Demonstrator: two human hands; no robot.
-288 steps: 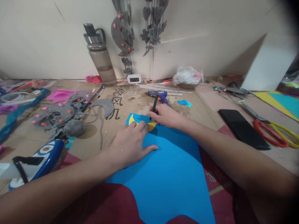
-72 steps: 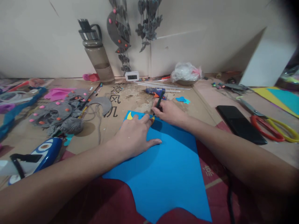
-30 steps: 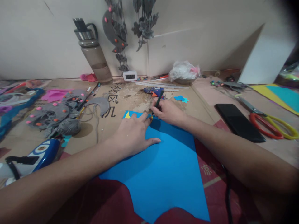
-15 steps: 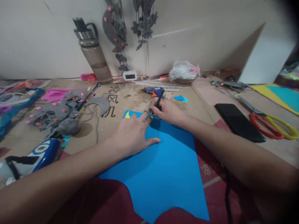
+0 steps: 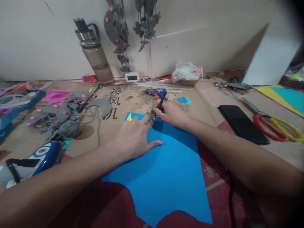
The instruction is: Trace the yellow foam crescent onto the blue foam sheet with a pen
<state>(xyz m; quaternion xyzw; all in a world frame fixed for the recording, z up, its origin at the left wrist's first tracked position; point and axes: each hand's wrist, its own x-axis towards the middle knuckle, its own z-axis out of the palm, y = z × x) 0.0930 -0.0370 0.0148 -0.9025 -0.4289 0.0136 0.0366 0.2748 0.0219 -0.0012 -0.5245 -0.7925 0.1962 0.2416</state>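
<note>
A large blue sheet lies in front of me, its far edge on the cardboard. My left hand rests flat on its far left part, fingers spread, pressing on a yellow crescent-shaped piece whose middle is hidden under the fingers. In my right hand is a dark pen, tilted, its tip down by the yellow piece's right end. Just beyond that hand lies a blue glue gun. Small blue cut-outs sit to its right.
Scissors and a black phone lie at right. Grey felt crescents with yarn and a blue-and-white device are at left. A bottle, a small clock and a plastic-covered bowl stand along the wall.
</note>
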